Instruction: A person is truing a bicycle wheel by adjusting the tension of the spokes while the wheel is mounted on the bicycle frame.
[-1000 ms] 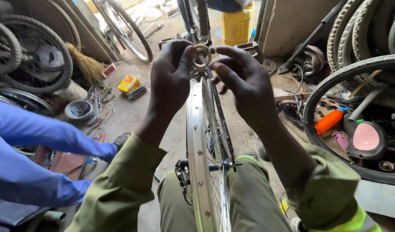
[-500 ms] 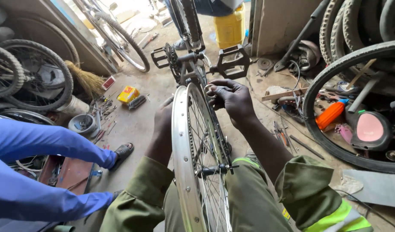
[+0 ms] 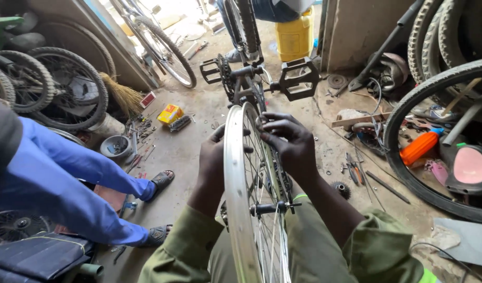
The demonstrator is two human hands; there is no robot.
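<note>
A silver bicycle wheel rim [image 3: 233, 178] with thin spokes stands upright between my knees, mounted in an upturned bicycle frame. My left hand [image 3: 212, 160] wraps the rim from its left side, fingers hidden behind it. On the right side, my right hand [image 3: 287, 141] has its fingers curled into the spokes near the top of the wheel. The black axle [image 3: 267, 208] sticks out below my hands. Just beyond the wheel are the crank and two black pedals [image 3: 298, 78].
A person in blue clothes and sandals [image 3: 68, 178] sits close on my left. Loose wheels [image 3: 68, 89] lean at the far left, large tyres [image 3: 440, 105] at the right. A yellow jerrycan [image 3: 296, 36], a yellow box [image 3: 170, 113], an orange bottle [image 3: 420, 147] and scattered tools lie on the floor.
Both hands have come down from the pedal area to the upper part of the wheel. The view has pulled back, showing the crank and pedals beyond the rim.
</note>
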